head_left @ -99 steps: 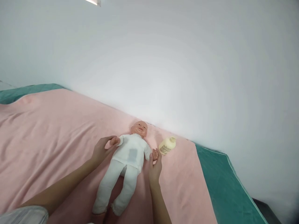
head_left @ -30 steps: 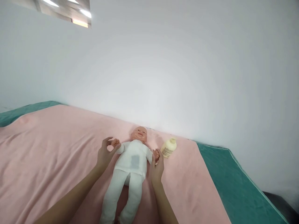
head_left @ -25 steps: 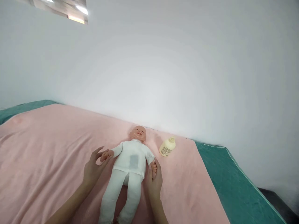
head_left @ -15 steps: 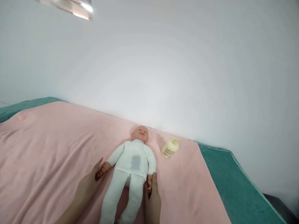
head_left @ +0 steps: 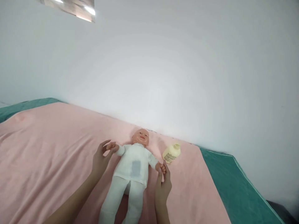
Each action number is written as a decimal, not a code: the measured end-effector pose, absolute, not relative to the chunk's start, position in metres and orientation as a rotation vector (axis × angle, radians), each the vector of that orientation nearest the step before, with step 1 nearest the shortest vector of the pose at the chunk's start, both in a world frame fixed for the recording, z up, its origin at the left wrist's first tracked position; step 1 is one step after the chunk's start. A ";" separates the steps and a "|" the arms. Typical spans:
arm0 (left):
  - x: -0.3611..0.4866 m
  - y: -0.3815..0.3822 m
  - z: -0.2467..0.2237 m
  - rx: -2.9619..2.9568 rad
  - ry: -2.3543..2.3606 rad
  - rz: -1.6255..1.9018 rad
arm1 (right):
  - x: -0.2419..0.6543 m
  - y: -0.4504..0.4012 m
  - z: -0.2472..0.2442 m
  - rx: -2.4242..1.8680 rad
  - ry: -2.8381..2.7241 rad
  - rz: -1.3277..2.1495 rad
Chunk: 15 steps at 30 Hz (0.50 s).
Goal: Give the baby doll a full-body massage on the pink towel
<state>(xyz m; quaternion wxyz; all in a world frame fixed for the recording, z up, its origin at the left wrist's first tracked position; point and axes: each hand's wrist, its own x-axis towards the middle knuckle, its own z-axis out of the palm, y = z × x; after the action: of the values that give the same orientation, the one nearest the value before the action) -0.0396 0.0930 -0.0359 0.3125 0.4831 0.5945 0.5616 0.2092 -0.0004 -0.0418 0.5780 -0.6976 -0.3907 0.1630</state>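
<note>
- Nearest the camera, the two bare forearms reach in from the lower edge, one on each side of the doll [head_left: 130, 158].
- The doll lies on its back on a pink cloth [head_left: 191, 189], its feet cut off by the lower edge and its legs, in white trousers [head_left: 113, 199], slightly apart.
- The right hand [head_left: 164, 186] has its thumb and fingers around the doll's small hand on that side, pinching it lightly.
- The left hand [head_left: 100, 161], a little farther off, pinches the doll's other hand in a similar grip, thumb below and fingers curved over the far side.
- Between them, the white top [head_left: 123, 163] carries a grey patch [head_left: 136, 168]; both doll arms angle outward.
- Just beyond the right fingertips sits a pale yellow bottle [head_left: 171, 153] with printed text; whether they touch it, I cannot tell.
- The doll's head [head_left: 140, 137] lies near the wall [head_left: 163, 68], face up.
- A teal cover [head_left: 235, 186] shows past the cloth at both sides.
- High at the left, bright lights [head_left: 90, 10] show beyond the wall's edge.
</note>
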 end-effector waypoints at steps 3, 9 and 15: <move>-0.025 0.131 -0.032 1.228 1.348 1.538 | 0.213 0.034 -0.030 -1.554 -0.982 0.350; -0.002 0.193 -0.039 1.306 1.443 1.296 | 0.226 0.112 -0.038 -1.389 -1.052 0.345; 0.007 0.217 -0.068 1.388 1.517 1.174 | 0.244 0.159 -0.067 -1.563 -1.080 0.408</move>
<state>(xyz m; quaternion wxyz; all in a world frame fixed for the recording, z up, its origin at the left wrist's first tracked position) 0.0071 0.2174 -0.0683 0.3774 0.5427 0.5934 0.4592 0.2445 0.1588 -0.0669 0.5639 -0.6642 -0.4591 0.1735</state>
